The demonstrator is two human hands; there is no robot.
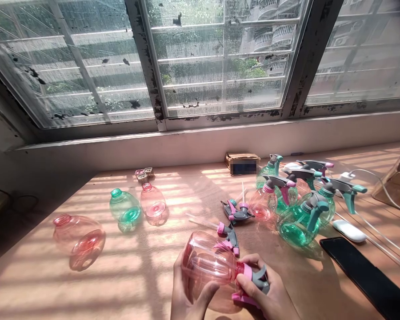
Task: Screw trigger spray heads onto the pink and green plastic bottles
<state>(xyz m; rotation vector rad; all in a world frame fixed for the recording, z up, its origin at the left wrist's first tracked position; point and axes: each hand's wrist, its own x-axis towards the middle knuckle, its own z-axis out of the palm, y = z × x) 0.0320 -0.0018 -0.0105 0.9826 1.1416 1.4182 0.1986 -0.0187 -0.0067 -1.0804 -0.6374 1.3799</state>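
Observation:
My left hand [195,289] is wrapped round the body of a clear pink spray bottle [210,260], which lies tilted with its neck to the right. At the neck, my right hand [265,289] grips the grey and pink spray head [247,272] by its pink collar. Whether the collar is fully on the thread I cannot tell. Just beyond the bottle lies a loose pink and grey spray head [231,238] with its tube pointing left. Behind that are more loose spray heads [237,211], one with a teal part.
Headless bottles stand at the left: pink [76,233], green [125,209] and pink [154,204]. Several bottles with spray heads [298,222] crowd the right. Near them are a white mouse-shaped case [349,231], a black phone [366,275], cables and a cardboard box [396,182]. Windows line the back.

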